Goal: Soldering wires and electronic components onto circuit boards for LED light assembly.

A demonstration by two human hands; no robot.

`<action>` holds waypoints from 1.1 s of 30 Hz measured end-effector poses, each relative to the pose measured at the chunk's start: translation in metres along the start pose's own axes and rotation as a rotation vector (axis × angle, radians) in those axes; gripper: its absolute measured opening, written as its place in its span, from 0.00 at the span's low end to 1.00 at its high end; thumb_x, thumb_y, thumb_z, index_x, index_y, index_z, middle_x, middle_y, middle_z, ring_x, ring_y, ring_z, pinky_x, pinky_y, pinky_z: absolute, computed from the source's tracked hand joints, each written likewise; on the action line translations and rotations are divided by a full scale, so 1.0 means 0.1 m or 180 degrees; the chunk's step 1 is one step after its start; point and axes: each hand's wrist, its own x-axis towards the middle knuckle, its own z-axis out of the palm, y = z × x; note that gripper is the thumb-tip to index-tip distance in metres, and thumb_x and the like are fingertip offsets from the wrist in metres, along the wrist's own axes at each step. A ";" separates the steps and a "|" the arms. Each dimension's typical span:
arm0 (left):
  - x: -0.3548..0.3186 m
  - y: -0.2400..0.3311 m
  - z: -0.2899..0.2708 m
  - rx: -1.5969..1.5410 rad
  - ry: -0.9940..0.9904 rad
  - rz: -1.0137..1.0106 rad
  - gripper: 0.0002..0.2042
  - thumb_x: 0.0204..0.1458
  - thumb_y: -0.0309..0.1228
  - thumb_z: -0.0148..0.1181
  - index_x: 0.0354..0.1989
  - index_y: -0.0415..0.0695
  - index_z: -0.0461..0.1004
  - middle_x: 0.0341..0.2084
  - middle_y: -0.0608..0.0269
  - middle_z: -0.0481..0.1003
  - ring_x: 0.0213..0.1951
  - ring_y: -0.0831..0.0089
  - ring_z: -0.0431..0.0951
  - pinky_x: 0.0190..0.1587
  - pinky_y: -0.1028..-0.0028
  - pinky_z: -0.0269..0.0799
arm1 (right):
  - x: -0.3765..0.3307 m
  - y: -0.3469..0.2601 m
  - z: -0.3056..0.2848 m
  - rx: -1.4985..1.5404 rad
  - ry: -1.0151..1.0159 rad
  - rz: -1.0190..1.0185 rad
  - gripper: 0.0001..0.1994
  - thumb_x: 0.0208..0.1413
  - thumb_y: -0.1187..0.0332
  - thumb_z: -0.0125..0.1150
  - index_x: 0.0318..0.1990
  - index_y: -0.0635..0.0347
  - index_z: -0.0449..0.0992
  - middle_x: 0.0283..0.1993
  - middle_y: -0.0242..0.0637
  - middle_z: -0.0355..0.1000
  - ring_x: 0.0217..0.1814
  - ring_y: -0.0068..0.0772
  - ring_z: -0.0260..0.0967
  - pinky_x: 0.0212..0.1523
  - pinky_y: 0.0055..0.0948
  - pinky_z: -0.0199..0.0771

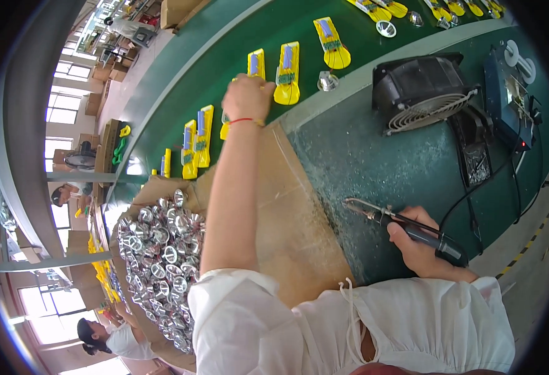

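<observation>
A box of reflectors [162, 262] sits left. The left hand [247, 97] reaches onto the belt [237, 37], fingers curled on a yellow part [256, 64]. The right hand [421, 247] is clamped around a soldering iron [405, 224] over the bench [374, 162].

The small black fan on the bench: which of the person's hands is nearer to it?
Right. The right hand, gripping a soldering iron, sits on the bench just below the fan. The left hand is out over the green conveyor belt, well left of it.
</observation>
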 end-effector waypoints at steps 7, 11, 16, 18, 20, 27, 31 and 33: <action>-0.44 0.19 -0.16 -0.0436 -0.0430 -0.0400 0.10 0.47 0.34 0.51 0.25 0.44 0.77 0.27 0.54 0.76 0.33 0.58 0.76 0.33 0.65 0.72 | -0.07 -0.01 -0.02 -0.0051 -0.0001 -0.0159 0.06 0.47 0.75 0.60 0.30 0.63 0.68 0.22 0.30 0.67 0.22 0.17 0.64 0.23 0.19 0.64; -1.66 0.02 -0.30 -0.0943 -0.0035 -0.0558 0.07 0.43 0.33 0.56 0.20 0.45 0.76 0.22 0.56 0.74 0.28 0.59 0.75 0.29 0.64 0.70 | -0.03 0.05 0.03 0.0058 -0.0057 -0.0177 0.07 0.47 0.76 0.59 0.32 0.63 0.67 0.22 0.31 0.67 0.22 0.17 0.64 0.23 0.18 0.64; -2.78 0.10 -0.62 -0.1550 0.0272 -0.1006 0.05 0.42 0.31 0.60 0.19 0.45 0.75 0.19 0.59 0.73 0.24 0.61 0.74 0.26 0.67 0.69 | -0.03 0.02 0.03 -0.0039 -0.0023 -0.0395 0.07 0.50 0.72 0.57 0.31 0.65 0.66 0.22 0.33 0.67 0.22 0.17 0.63 0.24 0.18 0.63; -2.91 -0.08 -0.70 -0.1588 0.0853 -0.0946 0.08 0.41 0.31 0.64 0.19 0.40 0.75 0.17 0.60 0.73 0.18 0.69 0.72 0.22 0.73 0.66 | -0.01 0.05 0.04 -0.0067 -0.0029 -0.0455 0.07 0.50 0.72 0.57 0.31 0.65 0.67 0.22 0.33 0.67 0.22 0.18 0.63 0.24 0.18 0.63; -2.79 -0.46 -0.79 -0.0455 0.1086 -0.1399 0.08 0.41 0.34 0.64 0.21 0.42 0.77 0.16 0.61 0.73 0.18 0.68 0.72 0.23 0.73 0.66 | 0.00 0.06 0.06 -0.0045 0.0067 -0.0472 0.07 0.50 0.72 0.57 0.32 0.65 0.67 0.22 0.33 0.67 0.22 0.18 0.63 0.24 0.18 0.63; -2.44 -0.93 -0.62 0.0984 0.0182 -0.1848 0.23 0.37 0.56 0.59 0.25 0.46 0.75 0.23 0.57 0.76 0.33 0.58 0.75 0.32 0.63 0.71 | -0.21 0.02 0.02 -0.0152 0.0272 -0.0698 0.06 0.50 0.72 0.58 0.31 0.64 0.69 0.21 0.32 0.67 0.21 0.17 0.63 0.23 0.18 0.63; -2.58 -0.95 -0.43 0.1200 0.0327 -0.1279 0.13 0.42 0.45 0.58 0.27 0.48 0.74 0.26 0.62 0.75 0.32 0.61 0.74 0.33 0.62 0.68 | -0.28 0.01 0.06 -0.0091 0.0202 -0.0671 0.06 0.48 0.73 0.59 0.31 0.64 0.69 0.20 0.31 0.68 0.21 0.17 0.64 0.23 0.17 0.63; -2.63 -0.74 -0.54 0.0410 0.0153 -0.0741 0.09 0.42 0.40 0.59 0.26 0.49 0.74 0.25 0.62 0.74 0.31 0.62 0.74 0.34 0.63 0.66 | -0.29 0.03 0.04 0.0053 0.0239 -0.0672 0.06 0.48 0.73 0.60 0.31 0.64 0.69 0.21 0.32 0.68 0.21 0.17 0.65 0.23 0.17 0.64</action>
